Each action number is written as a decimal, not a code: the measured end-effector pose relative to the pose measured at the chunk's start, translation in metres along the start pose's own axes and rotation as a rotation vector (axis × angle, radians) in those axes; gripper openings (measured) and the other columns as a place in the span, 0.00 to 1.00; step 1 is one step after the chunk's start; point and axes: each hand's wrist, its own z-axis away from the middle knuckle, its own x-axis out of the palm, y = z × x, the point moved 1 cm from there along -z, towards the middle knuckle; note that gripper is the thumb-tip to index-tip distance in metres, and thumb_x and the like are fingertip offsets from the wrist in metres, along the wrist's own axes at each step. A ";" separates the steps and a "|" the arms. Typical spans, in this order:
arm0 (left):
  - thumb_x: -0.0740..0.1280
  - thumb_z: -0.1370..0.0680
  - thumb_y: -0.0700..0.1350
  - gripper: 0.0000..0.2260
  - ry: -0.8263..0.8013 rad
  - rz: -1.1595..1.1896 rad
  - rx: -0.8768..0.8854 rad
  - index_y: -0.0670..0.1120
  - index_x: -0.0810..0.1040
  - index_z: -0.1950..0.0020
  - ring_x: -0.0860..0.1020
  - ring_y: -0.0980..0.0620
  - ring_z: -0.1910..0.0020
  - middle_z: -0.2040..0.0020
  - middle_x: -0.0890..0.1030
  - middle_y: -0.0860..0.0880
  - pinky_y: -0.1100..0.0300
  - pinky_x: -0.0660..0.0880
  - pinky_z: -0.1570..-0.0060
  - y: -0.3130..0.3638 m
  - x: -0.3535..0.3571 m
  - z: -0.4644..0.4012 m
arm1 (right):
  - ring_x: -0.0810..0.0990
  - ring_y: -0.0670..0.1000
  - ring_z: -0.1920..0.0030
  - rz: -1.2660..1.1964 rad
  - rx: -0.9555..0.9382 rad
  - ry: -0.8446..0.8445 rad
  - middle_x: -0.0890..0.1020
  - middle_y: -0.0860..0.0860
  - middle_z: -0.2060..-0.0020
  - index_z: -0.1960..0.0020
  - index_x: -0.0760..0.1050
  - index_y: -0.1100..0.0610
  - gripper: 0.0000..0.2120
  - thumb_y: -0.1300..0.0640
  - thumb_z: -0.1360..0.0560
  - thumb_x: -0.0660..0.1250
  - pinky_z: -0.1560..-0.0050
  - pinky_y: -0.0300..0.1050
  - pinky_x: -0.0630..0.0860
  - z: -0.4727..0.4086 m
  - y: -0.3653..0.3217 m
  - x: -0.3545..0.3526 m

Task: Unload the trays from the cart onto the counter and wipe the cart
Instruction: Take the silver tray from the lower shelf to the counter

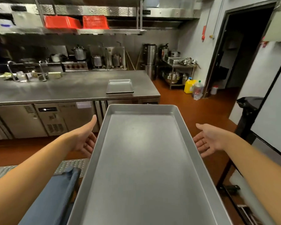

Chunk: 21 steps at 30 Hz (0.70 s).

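Across the kitchen, steel surface carries stacked trays near its right end.
Large tray held level in front; left hand and right hand support its long edges, fingers straight beneath, grip apart.

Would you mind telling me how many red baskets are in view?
2: both red baskets sit side by side on the upper steel shelf, one left and one right. Others may be hidden.
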 end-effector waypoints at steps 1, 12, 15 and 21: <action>0.44 0.30 0.82 0.52 0.007 0.008 -0.004 0.34 0.77 0.45 0.81 0.43 0.71 0.68 0.82 0.40 0.51 0.80 0.66 0.011 -0.008 -0.020 | 0.78 0.66 0.37 0.007 -0.003 -0.011 0.79 0.65 0.38 0.30 0.71 0.64 0.34 0.35 0.16 0.51 0.41 0.64 0.79 -0.023 -0.020 0.002; 0.46 0.30 0.82 0.52 0.066 0.055 -0.057 0.34 0.76 0.41 0.83 0.39 0.63 0.64 0.84 0.38 0.49 0.81 0.63 0.125 -0.101 -0.212 | 0.78 0.67 0.37 0.043 -0.018 -0.095 0.79 0.64 0.37 0.30 0.71 0.64 0.34 0.35 0.17 0.53 0.41 0.66 0.80 -0.225 -0.220 0.010; 0.47 0.29 0.81 0.52 0.081 0.067 -0.046 0.34 0.76 0.40 0.83 0.39 0.62 0.61 0.84 0.37 0.48 0.82 0.62 0.158 -0.126 -0.266 | 0.78 0.67 0.36 0.038 -0.019 -0.109 0.79 0.64 0.37 0.29 0.70 0.64 0.33 0.36 0.16 0.53 0.37 0.67 0.78 -0.277 -0.271 0.011; 0.51 0.30 0.81 0.51 0.112 0.134 -0.052 0.34 0.76 0.39 0.84 0.35 0.53 0.50 0.84 0.33 0.42 0.84 0.56 0.215 -0.167 -0.387 | 0.78 0.67 0.37 0.063 -0.034 -0.154 0.79 0.64 0.37 0.29 0.70 0.65 0.33 0.37 0.16 0.52 0.44 0.63 0.80 -0.400 -0.371 0.020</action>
